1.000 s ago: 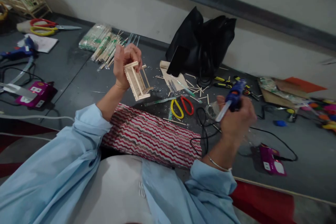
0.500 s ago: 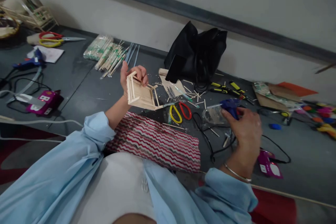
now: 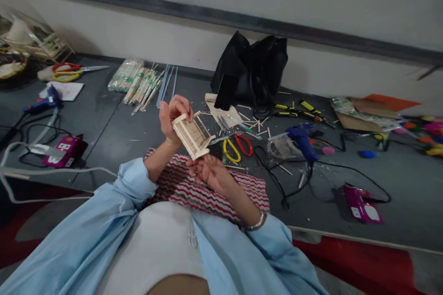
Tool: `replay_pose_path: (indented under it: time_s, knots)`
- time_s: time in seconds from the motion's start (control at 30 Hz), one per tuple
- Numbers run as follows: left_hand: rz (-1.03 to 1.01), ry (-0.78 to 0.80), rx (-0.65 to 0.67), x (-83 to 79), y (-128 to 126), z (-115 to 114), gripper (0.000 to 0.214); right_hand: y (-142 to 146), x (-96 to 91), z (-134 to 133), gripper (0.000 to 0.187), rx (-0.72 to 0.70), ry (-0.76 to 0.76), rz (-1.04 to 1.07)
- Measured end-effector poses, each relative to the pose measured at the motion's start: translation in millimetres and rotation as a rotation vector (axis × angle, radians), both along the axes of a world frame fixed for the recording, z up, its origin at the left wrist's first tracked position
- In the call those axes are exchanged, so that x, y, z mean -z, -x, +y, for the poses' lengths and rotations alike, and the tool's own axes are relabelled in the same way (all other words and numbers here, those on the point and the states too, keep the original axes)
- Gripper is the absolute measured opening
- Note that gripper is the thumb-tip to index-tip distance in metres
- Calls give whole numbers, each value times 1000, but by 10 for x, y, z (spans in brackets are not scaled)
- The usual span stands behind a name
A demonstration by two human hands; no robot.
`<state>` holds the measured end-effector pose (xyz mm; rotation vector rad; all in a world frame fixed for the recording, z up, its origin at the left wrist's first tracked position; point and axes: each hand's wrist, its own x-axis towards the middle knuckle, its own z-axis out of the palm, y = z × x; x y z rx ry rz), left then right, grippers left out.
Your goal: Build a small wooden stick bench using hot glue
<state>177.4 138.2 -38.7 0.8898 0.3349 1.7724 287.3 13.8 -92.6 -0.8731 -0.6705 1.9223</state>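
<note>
My left hand (image 3: 174,116) is closed on a small model (image 3: 192,135) built of thin wooden sticks and holds it up above the floor. Just below the model is my right hand (image 3: 207,171), palm up, fingers loosely curled, its fingertips touching the model's lower edge. A blue glue gun (image 3: 302,138) lies on the grey floor to the right, with a black cord trailing from it. Under both hands a red-and-white zigzag cloth (image 3: 207,193) covers my lap.
Yellow-and-red scissors (image 3: 238,146), loose stick offcuts and a black bag (image 3: 252,70) lie ahead. Bundles of sticks (image 3: 138,78) sit at the left with a second glue gun (image 3: 43,103) and a magenta power strip (image 3: 64,151). Another strip (image 3: 360,203) and pliers (image 3: 304,109) are on the right.
My right hand set the blue glue gun down on the floor, then came left under the stick model. The left hand turned the model.
</note>
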Motion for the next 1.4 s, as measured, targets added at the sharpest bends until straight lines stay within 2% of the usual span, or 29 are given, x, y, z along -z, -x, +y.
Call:
replay_pose_path:
  time_s: [0.13,0.3,0.43,0.53,0.6,0.67,0.73,0.83,0.93,1.03,1.17,1.4]
  knots:
    - [91,-10,-25,94,-43,-106,67,64,33,85,42,163,-70,117]
    - [174,-7,-46,147,-16,-227,67,-72,-4,126,30,260,-38,149]
    - [103,4,-29,101,-39,-269,59,-174,-17,149,22,305,-40,149]
    - [41,125,-42,88,-32,-221,46,-238,-7,199,23,307,-92,49]
    - [40,312,98,129,4,-174,41,-294,13,265,23,300,-116,-1]
    - [62,525,333,215,51,-140,43,-363,42,354,23,267,-132,-39]
    - [91,647,472,333,90,-126,42,-436,83,451,24,210,-142,-91]
    - [74,754,524,525,118,-117,39,-512,167,568,25,163,-129,-156]
    - [62,853,626,687,136,-81,43,-523,255,616,31,192,-109,-195]
    - [52,886,735,798,168,-31,48,-508,298,605,38,228,-114,-231]
    - [10,871,809,867,208,-13,49,-520,278,563,44,289,-125,-273]
    - [18,971,891,868,192,-125,57,-545,291,522,43,441,-136,-427]
